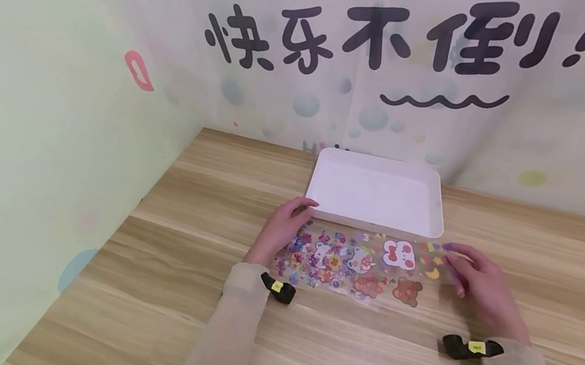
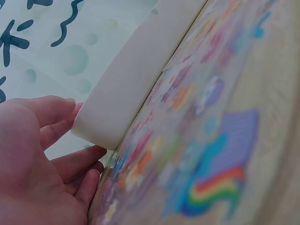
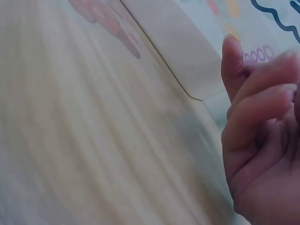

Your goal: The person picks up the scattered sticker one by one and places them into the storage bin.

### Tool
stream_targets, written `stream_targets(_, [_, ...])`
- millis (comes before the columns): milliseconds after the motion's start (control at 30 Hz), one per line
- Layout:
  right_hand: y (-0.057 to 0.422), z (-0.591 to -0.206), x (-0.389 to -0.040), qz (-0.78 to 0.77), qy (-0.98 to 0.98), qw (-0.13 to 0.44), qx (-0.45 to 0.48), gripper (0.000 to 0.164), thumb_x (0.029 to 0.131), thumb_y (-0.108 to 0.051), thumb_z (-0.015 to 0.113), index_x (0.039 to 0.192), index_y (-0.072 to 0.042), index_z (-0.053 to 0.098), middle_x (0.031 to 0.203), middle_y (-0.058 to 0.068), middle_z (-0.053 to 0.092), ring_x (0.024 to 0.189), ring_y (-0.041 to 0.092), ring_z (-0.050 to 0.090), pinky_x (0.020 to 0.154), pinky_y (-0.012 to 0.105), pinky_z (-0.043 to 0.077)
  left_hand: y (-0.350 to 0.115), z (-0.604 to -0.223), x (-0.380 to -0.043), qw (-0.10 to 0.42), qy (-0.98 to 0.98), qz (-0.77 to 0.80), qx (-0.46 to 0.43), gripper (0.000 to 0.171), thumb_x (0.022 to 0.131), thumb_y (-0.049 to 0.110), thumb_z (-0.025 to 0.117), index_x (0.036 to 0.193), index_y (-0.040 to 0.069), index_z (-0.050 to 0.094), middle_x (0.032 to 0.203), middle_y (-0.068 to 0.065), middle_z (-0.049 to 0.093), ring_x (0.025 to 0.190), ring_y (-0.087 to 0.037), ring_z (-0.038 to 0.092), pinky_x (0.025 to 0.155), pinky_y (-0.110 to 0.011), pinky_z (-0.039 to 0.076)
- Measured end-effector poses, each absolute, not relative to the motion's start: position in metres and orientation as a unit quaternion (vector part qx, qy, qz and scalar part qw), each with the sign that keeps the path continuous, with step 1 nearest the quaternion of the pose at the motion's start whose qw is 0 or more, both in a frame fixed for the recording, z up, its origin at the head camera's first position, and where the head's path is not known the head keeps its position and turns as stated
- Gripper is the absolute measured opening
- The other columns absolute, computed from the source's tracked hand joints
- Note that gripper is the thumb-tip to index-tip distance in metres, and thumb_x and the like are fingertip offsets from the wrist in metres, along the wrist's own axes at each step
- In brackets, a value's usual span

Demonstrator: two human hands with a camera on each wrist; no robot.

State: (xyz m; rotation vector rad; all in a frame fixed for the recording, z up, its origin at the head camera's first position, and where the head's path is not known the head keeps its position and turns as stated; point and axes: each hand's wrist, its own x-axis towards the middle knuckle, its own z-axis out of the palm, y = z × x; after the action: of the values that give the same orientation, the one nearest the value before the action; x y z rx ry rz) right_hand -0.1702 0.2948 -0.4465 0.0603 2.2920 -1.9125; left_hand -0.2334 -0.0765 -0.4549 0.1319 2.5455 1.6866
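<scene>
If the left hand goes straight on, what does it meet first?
Most likely the white rectangular tray, at its near left corner. The left hand has its fingertips right there; actual contact is hard to judge.

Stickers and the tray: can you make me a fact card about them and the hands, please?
Stickers: see-through; they show a brown bear and a moon
Tray: white, just behind the stickers
Left hand: fingertips at the tray's near left corner
Right hand: at the stickers' right end; grip unclear
Table: wood-look
Wall: pale, black writing
</scene>
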Motion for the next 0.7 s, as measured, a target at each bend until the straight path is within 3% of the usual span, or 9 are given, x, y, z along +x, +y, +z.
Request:
stream_targets(133, [0.292,-0.446,-0.171,-0.641,0.763,0.080,0.012,0.044,0.089,-0.033,0.051,0.124,-0.007,0.044,0.081,-0.003,0.059,0.046,0.009,0.039,0.038,0.026,0.034,-0.078,-0.454,-0.233,0.043,0.831,0.553,0.041,0.024,0.090,0.041,0.047,0.111,0.032,0.057,0.120,0.010,0.052,0.112,-0.009,0.047,0.096,-0.033,0.035])
stream_targets(400, [0.288,-0.445,-0.170,-0.646,0.757,0.092,-0.012,0.043,0.091,-0.029,0.049,0.127,-0.007,0.041,0.065,-0.001,0.045,0.047,0.013,0.041,0.041,0.031,0.031,-0.079,-0.454,-0.232,0.049,0.829,0.556,0.035,0.022,0.091,0.035,0.048,0.111,0.032,0.057,0.122,0.011,0.051,0.114,-0.010,0.045,0.096,-0.035,0.035])
stream_targets(600, [0.286,-0.437,-0.171,-0.678,0.727,0.104,-0.030,0.044,0.092,-0.025,0.048,0.130,-0.007,0.038,0.073,0.001,0.049,0.051,0.013,0.043,0.043,0.034,0.027,-0.078,-0.453,-0.232,0.047,0.828,0.558,0.031,0.021,0.091,0.033,0.048,0.110,0.034,0.057,0.122,0.013,0.050,0.115,-0.009,0.044,0.096,-0.034,0.034])
stream_targets(700, [0.284,-0.433,-0.170,-0.699,0.706,0.108,-0.037,0.044,0.092,-0.022,0.048,0.132,-0.007,0.036,0.077,0.002,0.050,0.054,0.013,0.045,0.044,0.030,0.031,-0.077,-0.454,-0.233,0.047,0.827,0.559,0.032,0.021,0.091,0.034,0.048,0.110,0.035,0.057,0.123,0.013,0.050,0.116,-0.009,0.042,0.096,-0.034,0.034])
